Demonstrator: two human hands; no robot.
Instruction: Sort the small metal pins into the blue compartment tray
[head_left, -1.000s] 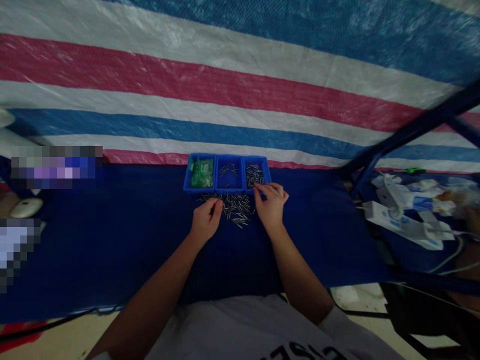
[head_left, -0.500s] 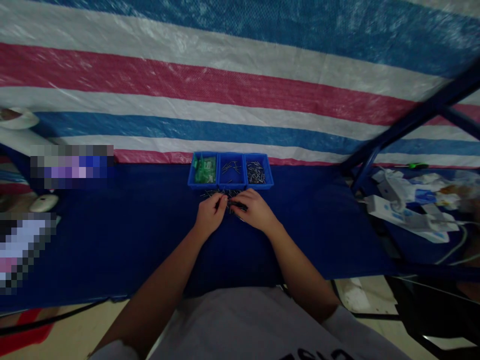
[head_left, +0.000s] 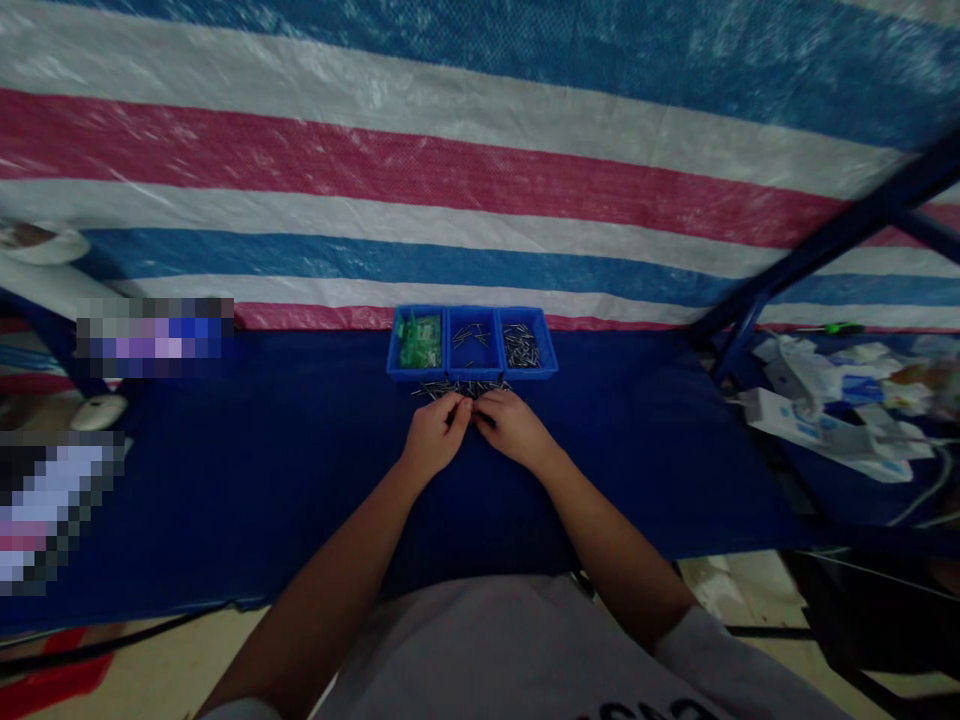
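Observation:
My left hand (head_left: 435, 437) and my right hand (head_left: 519, 428) meet at the fingertips, low over the dark blue table cover. The fingers of both are closed in a pinch, and whatever lies between them is too small or hidden to make out. Just beyond the fingertips is a loose pile of thin dark metal pieces (head_left: 450, 388), like screws or pins, partly covered by my hands. Behind the pile stand three joined blue bins: the left bin (head_left: 391, 345) holds green and clear small packets, the middle bin (head_left: 472, 373) a few thin pieces, the right bin (head_left: 551, 352) many.
A striped plastic sheet (head_left: 420, 170) hangs behind the table. On the right are a blue metal frame (head_left: 742, 325) and a heap of white boxes and wrappings (head_left: 817, 425). A white computer mouse (head_left: 99, 412) lies at the left, near blurred-out items.
The fingers of my right hand have drawn closer together, and the dark gap that showed in them has mostly closed. The whole view has shifted slightly, with the bins now a little further right.

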